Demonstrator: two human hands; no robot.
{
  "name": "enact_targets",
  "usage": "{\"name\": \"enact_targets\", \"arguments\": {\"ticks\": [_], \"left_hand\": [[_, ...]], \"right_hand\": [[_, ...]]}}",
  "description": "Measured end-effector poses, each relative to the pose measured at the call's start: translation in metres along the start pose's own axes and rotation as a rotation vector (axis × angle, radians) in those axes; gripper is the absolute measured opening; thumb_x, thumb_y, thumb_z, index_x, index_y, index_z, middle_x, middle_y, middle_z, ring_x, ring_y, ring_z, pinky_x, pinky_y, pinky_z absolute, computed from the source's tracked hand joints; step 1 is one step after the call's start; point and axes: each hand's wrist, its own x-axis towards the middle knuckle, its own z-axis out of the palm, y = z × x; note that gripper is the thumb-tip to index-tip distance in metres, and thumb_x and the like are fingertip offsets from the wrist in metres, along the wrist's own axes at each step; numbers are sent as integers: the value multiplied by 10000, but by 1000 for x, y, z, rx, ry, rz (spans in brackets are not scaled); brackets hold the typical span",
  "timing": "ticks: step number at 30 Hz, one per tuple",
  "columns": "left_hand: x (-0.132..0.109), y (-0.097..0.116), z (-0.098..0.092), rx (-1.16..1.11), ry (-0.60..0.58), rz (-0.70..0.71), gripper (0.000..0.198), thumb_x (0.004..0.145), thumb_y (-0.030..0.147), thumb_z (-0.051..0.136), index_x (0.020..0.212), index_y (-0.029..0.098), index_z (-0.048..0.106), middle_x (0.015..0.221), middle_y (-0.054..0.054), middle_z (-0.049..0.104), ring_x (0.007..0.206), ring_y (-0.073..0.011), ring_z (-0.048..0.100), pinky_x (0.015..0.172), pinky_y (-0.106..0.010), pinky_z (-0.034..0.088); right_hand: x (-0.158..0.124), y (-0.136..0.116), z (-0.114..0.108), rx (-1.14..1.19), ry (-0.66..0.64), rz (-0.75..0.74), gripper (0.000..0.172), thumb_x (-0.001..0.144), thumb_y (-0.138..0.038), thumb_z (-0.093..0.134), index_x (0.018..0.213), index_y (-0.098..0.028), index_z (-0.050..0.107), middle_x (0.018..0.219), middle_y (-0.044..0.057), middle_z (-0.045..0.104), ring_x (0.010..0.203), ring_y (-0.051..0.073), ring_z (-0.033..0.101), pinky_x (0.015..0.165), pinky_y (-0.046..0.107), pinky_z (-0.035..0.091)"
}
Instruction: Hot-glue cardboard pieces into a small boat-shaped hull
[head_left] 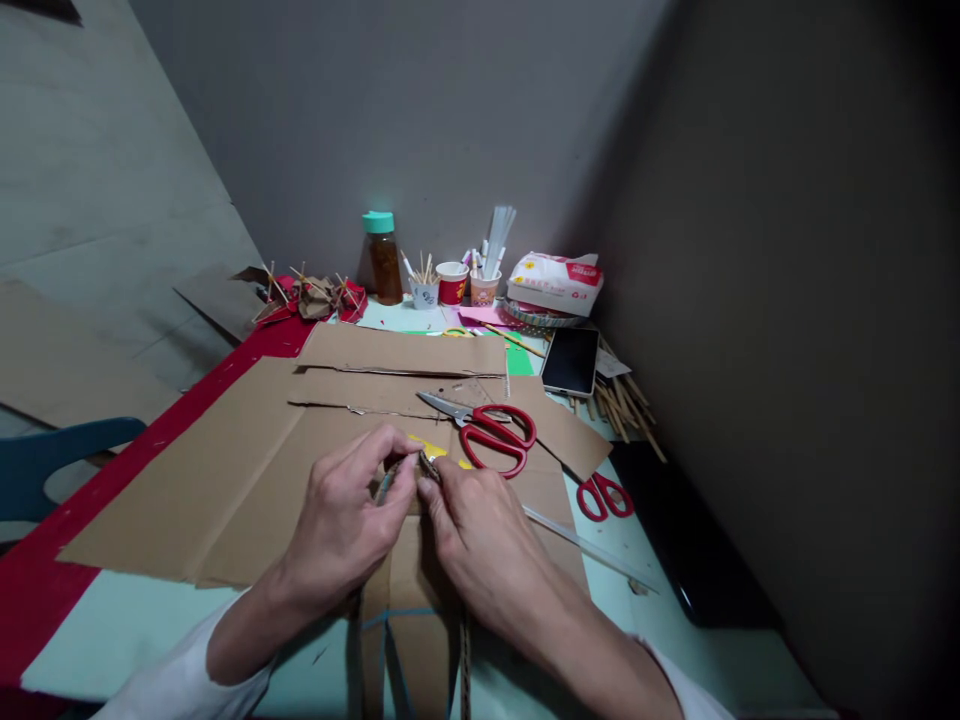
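Observation:
My left hand (346, 520) and my right hand (471, 525) meet fingertip to fingertip over a narrow cardboard strip (409, 610) that runs toward me. Both pinch a small brown piece (427, 466) at the strip's far end; I cannot make out exactly what it is. Just beyond the fingers lies a yellow scrap (429, 447) on a large flat cardboard sheet (225, 480). Red-handled scissors (487, 428) rest shut on the cardboard right behind my right hand.
A second, smaller pair of red scissors (604, 496), a clear ruler (592, 548) and a phone (571, 360) lie to the right. At the back stand a brown bottle (384, 258), cups of sticks (452, 282), a tissue pack (556, 281) and loose sticks (626, 405). A blue chair (45, 465) is at left.

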Motion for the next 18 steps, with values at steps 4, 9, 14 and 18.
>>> {"name": "enact_targets", "arguments": {"ticks": [4, 9, 14, 18], "left_hand": [[3, 2, 0, -63, -24, -62, 89, 927, 230, 556, 973, 209, 630, 877, 4, 709, 806, -132, 667, 747, -226, 489], [7, 1, -4, -190, -165, -215, 258, 958, 354, 497, 1159, 202, 553, 1038, -42, 698, 978, -183, 681, 818, -270, 528], [7, -4, -5, -120, -242, -229, 183, 919, 333, 487, 889, 211, 620, 740, 10, 614, 763, -193, 619, 635, -276, 438], [6, -2, -4, -77, -228, -239, 181, 902, 326, 475, 873, 209, 610, 712, 31, 586, 564, -146, 484, 543, -277, 362]], "right_hand": [[3, 0, -2, 18, 42, 3, 231, 1035, -213, 435, 1048, -147, 656, 850, 103, 717, 776, 251, 663, 647, 313, 353], [8, 6, -5, 55, 126, -1, 207, 1041, -202, 433, 1067, -159, 634, 911, 102, 713, 859, 243, 658, 750, 313, 404], [8, 9, -3, 89, 153, -3, 180, 1012, -156, 466, 1078, -151, 634, 988, 118, 712, 918, 250, 653, 820, 335, 424], [8, 8, -2, 108, 138, -3, 192, 1011, -141, 454, 1083, -152, 632, 992, 112, 709, 924, 242, 658, 813, 326, 427]]}}
